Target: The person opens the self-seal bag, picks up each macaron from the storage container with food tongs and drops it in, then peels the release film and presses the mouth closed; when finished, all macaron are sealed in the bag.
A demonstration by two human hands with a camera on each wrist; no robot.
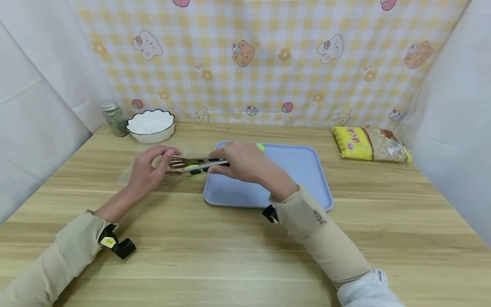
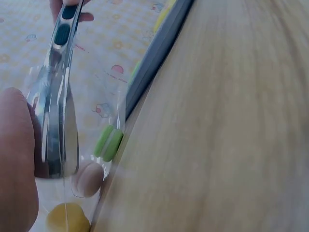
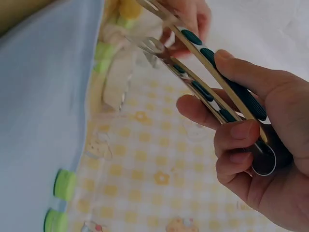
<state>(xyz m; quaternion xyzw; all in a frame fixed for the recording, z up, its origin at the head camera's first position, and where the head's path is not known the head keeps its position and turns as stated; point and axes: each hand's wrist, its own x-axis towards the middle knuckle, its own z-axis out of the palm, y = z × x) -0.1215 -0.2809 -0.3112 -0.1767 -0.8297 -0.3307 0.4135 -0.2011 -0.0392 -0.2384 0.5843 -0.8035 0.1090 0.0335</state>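
My right hand (image 1: 243, 162) grips metal tongs (image 3: 193, 79) with dark green pads, its fingers curled round the handle. The tongs' slotted tips reach left, apart, over a clear plastic package (image 1: 172, 177). At the package's upper edge, my left hand (image 1: 149, 166) pinches the plastic between thumb and fingers, close beside the tongs' tips. Inside the plastic, the left wrist view shows a green macaron (image 2: 108, 143), a pinkish-brown macaron (image 2: 88, 179) and a yellow macaron (image 2: 67, 218). Green macarons (image 3: 64, 184) rest on the blue tray (image 1: 299, 170), partly hidden by my right hand in the head view.
A white scalloped bowl (image 1: 151, 126) and a glass jar (image 1: 114, 118) of dried green bits stand at the back left. A yellow food packet (image 1: 370, 144) lies at the back right. Behind the wooden table (image 1: 230, 251) hangs a checked curtain (image 1: 264, 68).
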